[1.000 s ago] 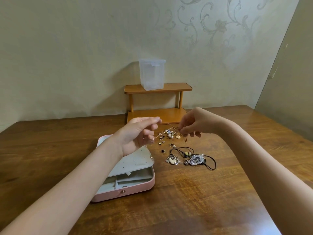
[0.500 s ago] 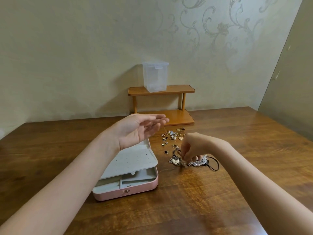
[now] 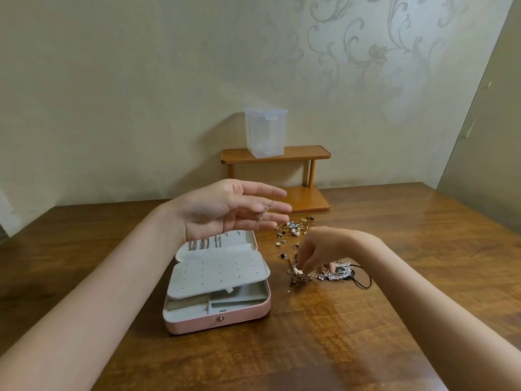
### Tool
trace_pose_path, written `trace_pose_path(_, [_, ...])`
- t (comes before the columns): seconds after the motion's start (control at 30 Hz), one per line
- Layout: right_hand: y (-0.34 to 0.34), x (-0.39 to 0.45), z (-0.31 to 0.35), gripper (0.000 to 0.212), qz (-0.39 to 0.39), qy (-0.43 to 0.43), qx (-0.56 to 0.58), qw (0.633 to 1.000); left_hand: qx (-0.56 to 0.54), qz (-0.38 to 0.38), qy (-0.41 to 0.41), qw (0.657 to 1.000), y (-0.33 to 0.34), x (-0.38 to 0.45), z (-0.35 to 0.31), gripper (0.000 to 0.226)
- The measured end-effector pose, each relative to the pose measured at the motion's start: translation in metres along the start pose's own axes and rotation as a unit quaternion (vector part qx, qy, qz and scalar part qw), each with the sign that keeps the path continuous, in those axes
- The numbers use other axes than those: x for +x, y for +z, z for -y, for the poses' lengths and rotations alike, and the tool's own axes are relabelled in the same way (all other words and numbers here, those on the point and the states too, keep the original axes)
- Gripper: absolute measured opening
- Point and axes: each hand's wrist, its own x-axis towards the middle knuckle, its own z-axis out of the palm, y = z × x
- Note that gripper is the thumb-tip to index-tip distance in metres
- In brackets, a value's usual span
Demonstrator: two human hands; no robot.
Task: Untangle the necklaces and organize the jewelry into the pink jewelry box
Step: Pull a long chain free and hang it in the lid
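while the left hand (image 3: 225, 210) hovers spread, thin chain (image 3: 263, 214) draped on fingers, above the open pink leatherette jewelry box (image 3: 220, 289), the right hand (image 3: 321, 249) pinches silver tangled necklaces (image 3: 318, 273) beside scattered small earrings (image 3: 293, 230) on the glossy wooden table (image 3: 366, 334).

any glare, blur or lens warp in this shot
Head view: soft glare streaks the table on the right; the left hand has slightly smeared fingertips and the chain on it is blurred; wide-angle warp tilts the walls and swells both forearms near the bottom edge; the jewelry box stays sharp.
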Motion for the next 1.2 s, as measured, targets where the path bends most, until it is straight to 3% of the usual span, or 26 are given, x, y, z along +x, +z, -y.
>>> trace_pose_path(0.07, [-0.008, -0.004, 0.003, 0.017, -0.034, -0.035, 0.036, 0.998, 0.053, -0.004, -0.011, 0.999, 0.001, -0.001, -0.002, 0.03])
trace_pose_path(0.17, [-0.02, -0.015, 0.017, 0.021, -0.017, -0.135, 0.216, 0.967, 0.079, -0.043, 0.022, 0.996, 0.005, 0.001, -0.005, 0.024])
trace_pose_path(0.3, [-0.029, -0.027, 0.033, 0.014, 0.013, -0.232, 0.35, 0.908, -0.031, -0.047, 0.142, 0.988, 0.005, 0.004, -0.016, 0.025])
trace_pose_path(0.4, [-0.029, -0.025, 0.033, 0.013, 0.017, -0.218, 0.3, 0.929, -0.154, -0.007, 0.177, 0.972, 0.001, 0.001, -0.026, 0.03])
trace_pose_path(0.53, [-0.023, -0.018, 0.023, 0.013, -0.073, -0.169, 0.276, 0.943, -0.181, 0.029, 0.153, 0.971, 0.001, -0.001, -0.03, 0.032])
trace_pose_path(0.63, [-0.017, -0.015, 0.022, 0.014, -0.07, -0.131, 0.134, 0.98, -0.226, 0.064, 0.141, 0.962, -0.002, 0.002, -0.03, 0.036])
trace_pose_path(0.67, [-0.015, -0.013, 0.021, 0.014, -0.086, -0.129, 0.145, 0.977, -0.256, 0.091, 0.137, 0.953, -0.004, 0.003, -0.031, 0.034])
trace_pose_path(0.77, [-0.02, -0.016, 0.016, 0.015, -0.191, -0.145, 0.344, 0.908, -0.354, 0.204, 0.121, 0.905, -0.009, 0.002, -0.037, 0.037])
trace_pose_path(0.83, [-0.026, -0.02, 0.012, 0.017, -0.209, -0.16, 0.445, 0.856, -0.378, 0.239, 0.13, 0.885, -0.008, -0.001, -0.041, 0.038])
trace_pose_path(0.87, [-0.029, -0.021, 0.013, 0.017, -0.188, -0.164, 0.44, 0.862, -0.378, 0.237, 0.139, 0.884, -0.008, -0.002, -0.044, 0.04])
trace_pose_path(0.97, [-0.028, -0.018, 0.02, 0.015, -0.129, -0.151, 0.287, 0.937, -0.355, 0.183, 0.163, 0.902, -0.003, -0.001, -0.045, 0.048])
trace_pose_path(1.03, [-0.031, -0.017, 0.02, 0.015, -0.173, -0.134, 0.258, 0.941, -0.34, 0.158, 0.168, 0.912, 0.001, 0.0, -0.044, 0.048])
trace_pose_path(1.13, [-0.026, -0.013, 0.018, 0.014, -0.134, -0.098, 0.162, 0.973, -0.315, 0.137, 0.174, 0.923, 0.002, 0.0, -0.045, 0.049])
trace_pose_path(1.2, [-0.022, -0.01, 0.014, 0.014, -0.148, -0.102, 0.211, 0.961, -0.335, 0.172, 0.164, 0.912, -0.001, -0.003, -0.048, 0.049])
